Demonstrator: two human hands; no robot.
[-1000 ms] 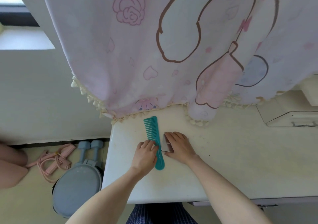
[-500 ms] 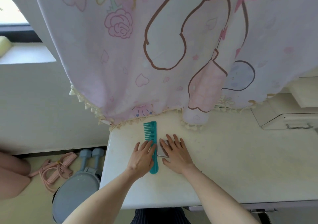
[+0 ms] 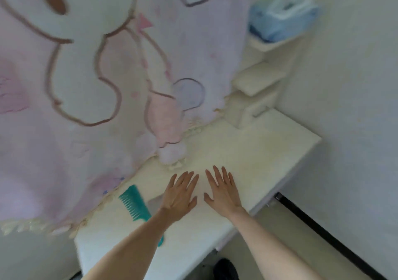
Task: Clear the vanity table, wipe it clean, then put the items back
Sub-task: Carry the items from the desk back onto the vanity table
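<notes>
The white vanity table (image 3: 258,154) fills the middle of the blurred head view. A teal comb (image 3: 133,204) lies on its left part, with the handle end hidden under my left forearm. My left hand (image 3: 179,195) hovers flat with fingers spread, just right of the comb and holding nothing. My right hand (image 3: 223,190) is beside it, also flat and spread, with nothing in it. A faint grey patch (image 3: 154,202) shows between the comb and my left hand; I cannot tell what it is.
A pink cartoon cloth (image 3: 97,86) with a fringed hem hangs over the table's back. Small white stepped shelves (image 3: 256,81) stand at the back right, with a blue tissue pack (image 3: 282,14) on top. A white wall (image 3: 355,86) borders the right.
The view has swung right and tilted. Both hands have left the comb and the small card beside it and moved right, fingers spread over bare tabletop.
</notes>
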